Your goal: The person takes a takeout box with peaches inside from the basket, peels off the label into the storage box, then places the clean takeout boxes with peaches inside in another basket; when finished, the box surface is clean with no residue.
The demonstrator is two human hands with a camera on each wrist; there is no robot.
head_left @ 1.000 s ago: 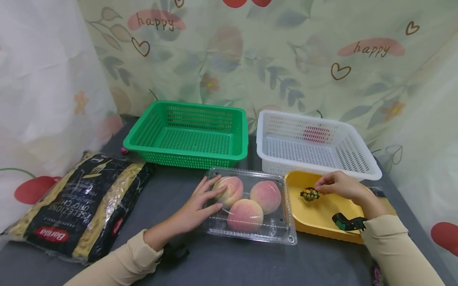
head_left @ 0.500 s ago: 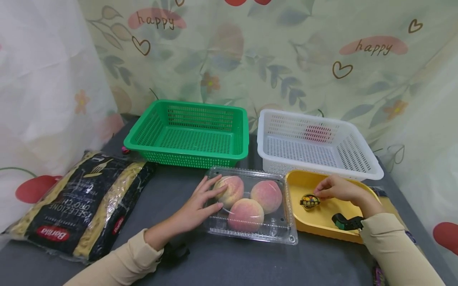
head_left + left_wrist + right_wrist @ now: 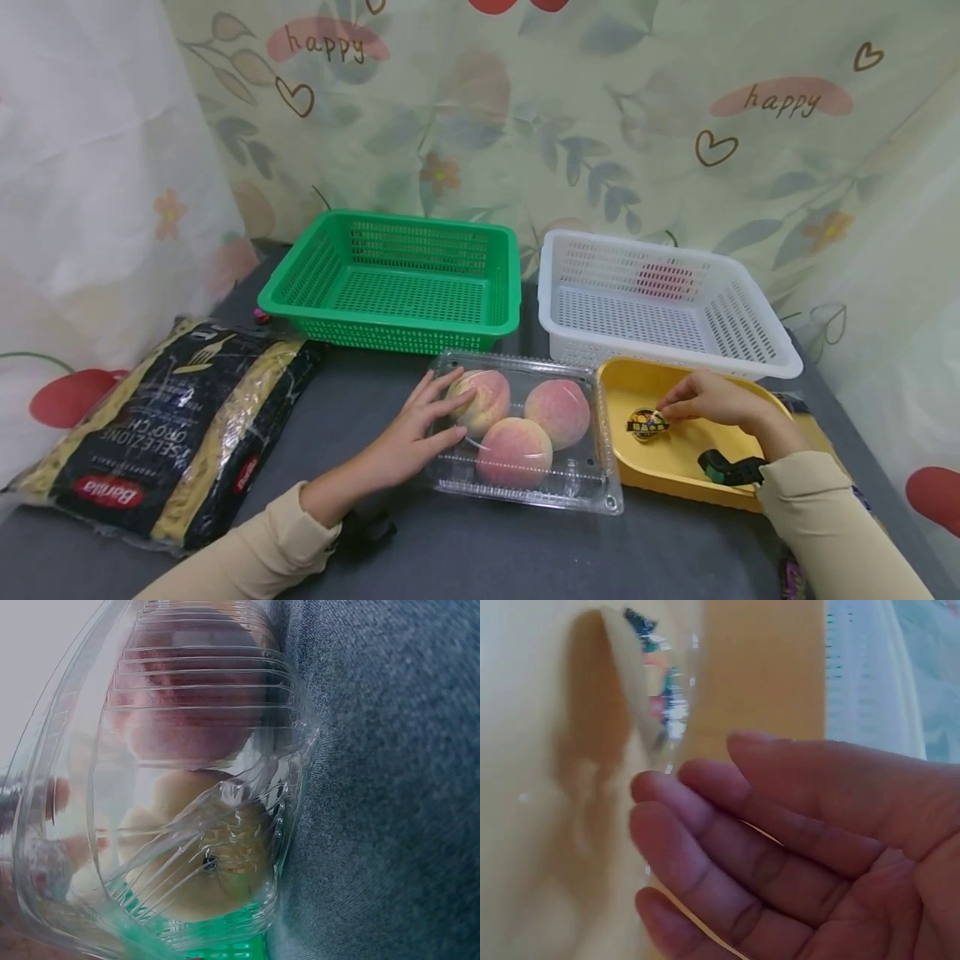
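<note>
Holding the clear box [image 3: 525, 433] flat with my left hand [image 3: 420, 429], fingers straight on its lid, I judge the work has only begun. The box is shut and sits on the grey table [image 3: 465, 550], with three peaches [image 3: 513, 450] inside. My right hand [image 3: 708, 400] is in the yellow tray [image 3: 675, 467], just to the right of the box. Its fingertips pinch a small round sticker [image 3: 647, 424] down near the tray floor. In the right wrist view the sticker [image 3: 656, 682] looks like a thin clear flap with colours on it, but it is blurry, so I cannot tell how much of it touches the tray. Nothing has gone into a basket. The green basket [image 3: 397, 287] and the white basket [image 3: 660, 304] behind hold nothing I can see. A big bag of pasta [image 3: 165, 425] lies far left, apart from my hands.
</note>
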